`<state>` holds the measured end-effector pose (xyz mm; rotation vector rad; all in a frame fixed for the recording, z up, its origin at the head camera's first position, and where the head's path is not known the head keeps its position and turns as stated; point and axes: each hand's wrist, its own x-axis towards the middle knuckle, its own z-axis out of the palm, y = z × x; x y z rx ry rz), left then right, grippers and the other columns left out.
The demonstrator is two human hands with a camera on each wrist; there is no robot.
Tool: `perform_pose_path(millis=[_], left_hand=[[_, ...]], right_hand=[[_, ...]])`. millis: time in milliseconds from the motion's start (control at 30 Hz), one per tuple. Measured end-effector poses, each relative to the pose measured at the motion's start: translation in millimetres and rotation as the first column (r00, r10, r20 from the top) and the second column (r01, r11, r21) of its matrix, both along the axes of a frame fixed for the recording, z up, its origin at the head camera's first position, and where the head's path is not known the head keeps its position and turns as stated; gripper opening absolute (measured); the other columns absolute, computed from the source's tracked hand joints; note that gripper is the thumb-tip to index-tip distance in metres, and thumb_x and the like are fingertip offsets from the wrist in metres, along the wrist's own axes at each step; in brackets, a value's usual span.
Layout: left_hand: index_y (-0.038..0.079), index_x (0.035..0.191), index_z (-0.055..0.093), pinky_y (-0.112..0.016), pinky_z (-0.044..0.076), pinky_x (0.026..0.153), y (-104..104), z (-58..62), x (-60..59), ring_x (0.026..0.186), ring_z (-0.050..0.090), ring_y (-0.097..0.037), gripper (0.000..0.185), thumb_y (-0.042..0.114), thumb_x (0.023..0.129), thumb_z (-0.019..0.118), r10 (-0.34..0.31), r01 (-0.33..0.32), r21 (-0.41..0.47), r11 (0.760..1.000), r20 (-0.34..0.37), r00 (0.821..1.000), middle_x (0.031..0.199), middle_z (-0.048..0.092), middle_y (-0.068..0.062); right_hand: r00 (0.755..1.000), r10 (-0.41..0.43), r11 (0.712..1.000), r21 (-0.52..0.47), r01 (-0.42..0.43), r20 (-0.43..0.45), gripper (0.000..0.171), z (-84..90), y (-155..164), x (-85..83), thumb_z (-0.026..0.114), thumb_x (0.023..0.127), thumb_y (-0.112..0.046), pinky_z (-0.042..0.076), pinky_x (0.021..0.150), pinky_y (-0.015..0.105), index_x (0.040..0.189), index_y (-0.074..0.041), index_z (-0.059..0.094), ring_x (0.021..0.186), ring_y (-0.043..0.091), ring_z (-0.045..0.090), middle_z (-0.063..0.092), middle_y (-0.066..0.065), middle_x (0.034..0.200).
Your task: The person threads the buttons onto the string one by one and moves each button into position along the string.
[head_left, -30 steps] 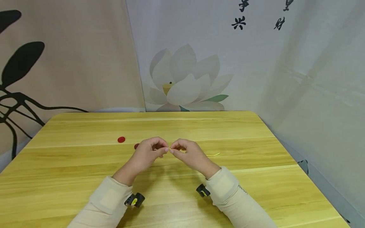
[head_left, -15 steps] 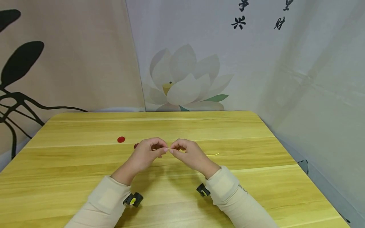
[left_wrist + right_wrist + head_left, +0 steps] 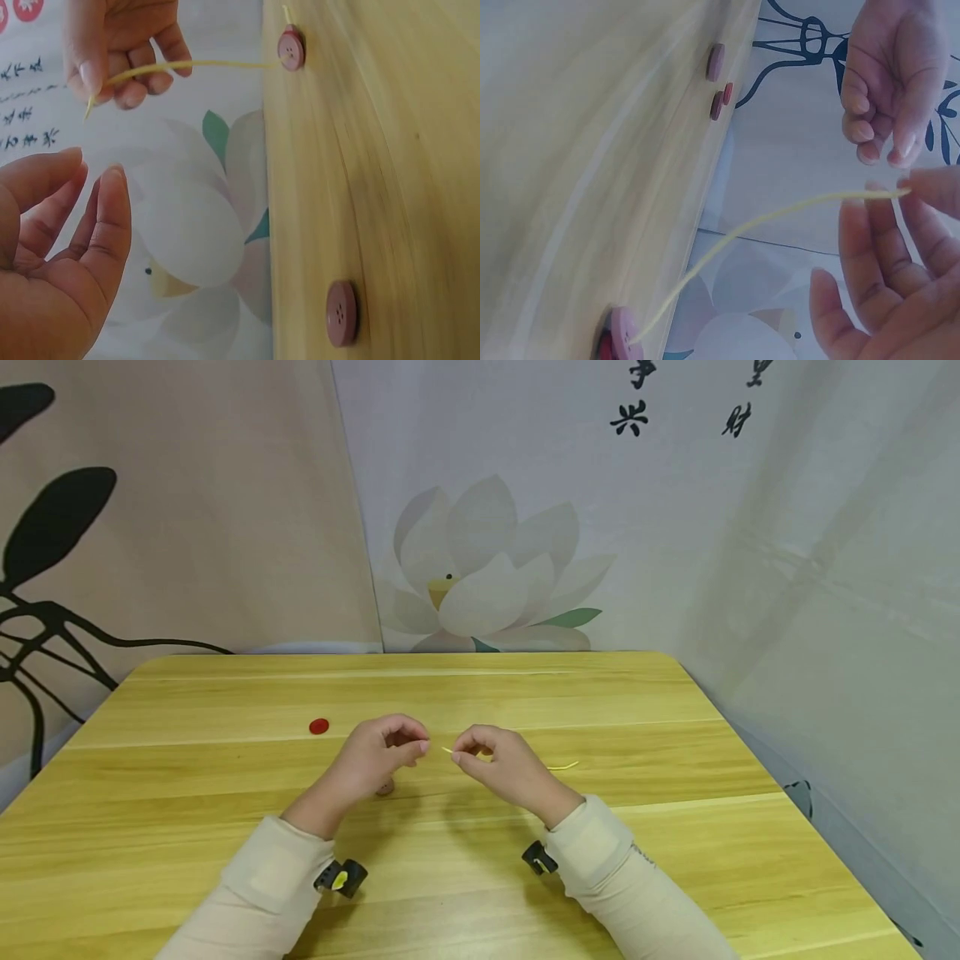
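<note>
Across the yellow wooden table (image 3: 225, 827), backed by a wall hanging with a pale lotus flower (image 3: 487, 577) and black characters, two arms in cream sleeves (image 3: 622, 893), a small black camera strapped at each wrist

Above the middle of the tabletop, left hand (image 3: 375, 760) and right hand (image 3: 502, 768) raised, close together yet apart

Right hand: thumb and forefinger pinched on a thin yellow cord (image 3: 187, 66), short free tip poking out toward the left hand, other fingers loosely curled

Left hand: fingers half curled, thumb and forefinger a narrow gap apart, nothing between them, fingertips just beside the cord tip without touching it

From the pinch, cord sloping down to the table and through a dull pink four-hole button (image 3: 290, 48) lying flat on the wood, a red button (image 3: 604, 349) right under it in the right wrist view

Farther left on the table, a red disc (image 3: 319, 726) well apart from both hands

Near the left hand, another dull pink button (image 3: 341, 313) flat on the wood; beneath that hand in the head view, a small pale button (image 3: 385, 788)
</note>
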<state>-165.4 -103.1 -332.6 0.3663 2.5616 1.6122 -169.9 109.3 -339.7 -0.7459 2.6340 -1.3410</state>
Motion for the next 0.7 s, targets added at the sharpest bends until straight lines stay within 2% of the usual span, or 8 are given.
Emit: perform_pose_path(millis=[233,500,600,700], left_hand=[[0.002,0.108,0.063,-0.041,0.052,0.078,-7.9,-1.4,-3.7,0.084,0.06,-0.022,0.018,0.015,0.096,0.062,0.001,-0.001,-0.003,1.0,0.011,1.0,0.096,0.064,-0.01],[-0.002,0.109,0.062,-0.045,0.052,0.084,-18.4,-8.4,-11.9,0.095,0.061,-0.034,0.02,0.013,0.096,0.061,-0.008,0.007,0.016,1.0,0.047,0.999,0.102,0.064,-0.016],[-0.003,0.111,0.061,-0.045,0.052,0.086,-22.5,-11.2,-15.2,0.098,0.06,-0.036,0.022,0.012,0.096,0.061,-0.003,0.002,0.019,1.0,0.072,0.997,0.102,0.064,-0.014],[-0.004,0.112,0.061,-0.043,0.052,0.086,-25.8,-12.3,-17.6,0.096,0.061,-0.031,0.024,0.013,0.095,0.062,0.005,-0.006,0.005,1.0,0.088,0.996,0.103,0.064,-0.013]], right_hand=[[1.0,-0.003,1.0,0.003,0.003,-0.001,0.011,-1.7,3.2,-1.2,0.06,0.096,-0.018,0.044,0.096,0.05,0.1,-0.01,0.067,0.094,0.016,0.058,0.064,-0.003,0.095],[1.0,-0.012,1.0,-0.003,0.012,0.008,0.009,-3.7,4.8,-2.2,0.06,0.096,-0.018,0.044,0.094,0.05,0.098,-0.012,0.067,0.093,0.015,0.058,0.064,-0.004,0.095],[1.0,-0.022,1.0,-0.006,0.022,0.018,0.007,-3.8,5.4,-2.1,0.061,0.096,-0.018,0.044,0.094,0.05,0.098,-0.013,0.067,0.093,0.015,0.058,0.064,-0.004,0.095],[0.999,-0.028,1.0,-0.006,0.028,0.026,0.006,-3.5,6.7,-1.6,0.062,0.096,-0.017,0.044,0.094,0.049,0.097,-0.015,0.067,0.093,0.015,0.057,0.064,-0.004,0.096]])
